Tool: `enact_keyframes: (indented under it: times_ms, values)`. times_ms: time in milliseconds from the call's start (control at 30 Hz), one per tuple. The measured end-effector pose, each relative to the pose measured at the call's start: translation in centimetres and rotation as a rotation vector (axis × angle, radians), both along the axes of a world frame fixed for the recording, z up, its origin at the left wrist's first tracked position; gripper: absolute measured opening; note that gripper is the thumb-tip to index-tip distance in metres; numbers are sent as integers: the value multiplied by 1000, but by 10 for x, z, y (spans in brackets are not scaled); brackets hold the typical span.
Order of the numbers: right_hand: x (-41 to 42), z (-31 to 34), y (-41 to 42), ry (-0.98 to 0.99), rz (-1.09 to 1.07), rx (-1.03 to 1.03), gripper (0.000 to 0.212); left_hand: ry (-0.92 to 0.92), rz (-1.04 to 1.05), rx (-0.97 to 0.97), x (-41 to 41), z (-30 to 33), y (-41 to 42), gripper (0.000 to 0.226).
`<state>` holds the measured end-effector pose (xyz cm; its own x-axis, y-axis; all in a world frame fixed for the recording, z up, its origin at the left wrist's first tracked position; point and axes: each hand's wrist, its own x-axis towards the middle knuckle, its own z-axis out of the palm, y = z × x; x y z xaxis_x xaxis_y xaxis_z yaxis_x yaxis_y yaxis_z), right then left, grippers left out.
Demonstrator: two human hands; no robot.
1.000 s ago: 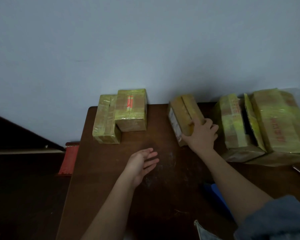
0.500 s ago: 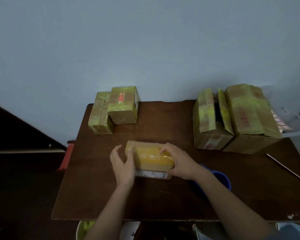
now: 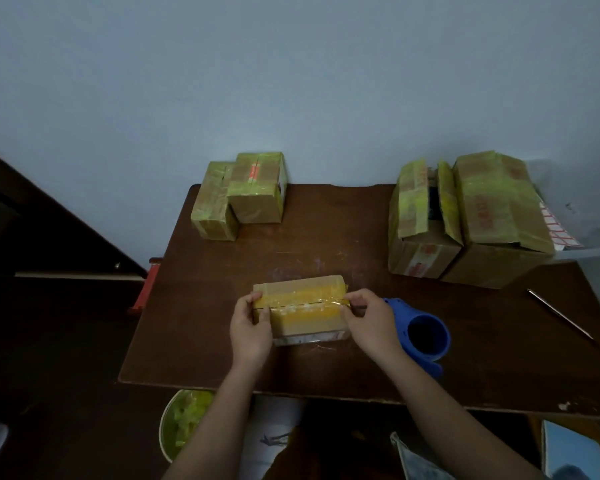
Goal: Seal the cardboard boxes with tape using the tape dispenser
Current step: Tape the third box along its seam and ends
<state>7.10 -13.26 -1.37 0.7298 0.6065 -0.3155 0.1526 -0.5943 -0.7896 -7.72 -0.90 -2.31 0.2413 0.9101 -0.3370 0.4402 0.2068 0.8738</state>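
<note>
A small cardboard box wrapped in yellowish tape lies in the middle of the brown table. My left hand grips its left end, thumb on top. My right hand holds its right end, fingers curled at the top seam. The blue tape dispenser lies on the table just right of my right hand, untouched.
Two taped boxes sit at the table's back left. Two larger boxes stand at the back right, one with its flaps open. A thin metal rod lies near the right edge. A bin with green scraps stands below the table's front.
The box was pulled from the back of the table to the middle. Both hands now hold its ends, and the fingers have shifted up to the top seam.
</note>
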Motion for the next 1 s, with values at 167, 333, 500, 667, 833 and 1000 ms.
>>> enact_keyframes:
  times_ms: [167,333,500,667,833,1000]
  values:
    - [-8,0,-5,74,-85,10,12,-44,-9,-7,0,1,3,14]
    - [-20,-5,-4,25,-106,-74,14,-59,-43,-39,-2,-1,8,17]
    - [-30,-6,-9,12,-152,-108,14,-83,-106,-43,-4,-3,10,17]
    - [-35,-4,-9,11,-218,-107,15,-115,-169,-25,-1,-2,14,18]
    - [-38,-1,-11,-23,-214,-141,18,-109,-258,0,-4,-5,18,32]
    - [-33,-4,-7,-48,-209,-149,18,174,-491,380,-9,-10,6,58]
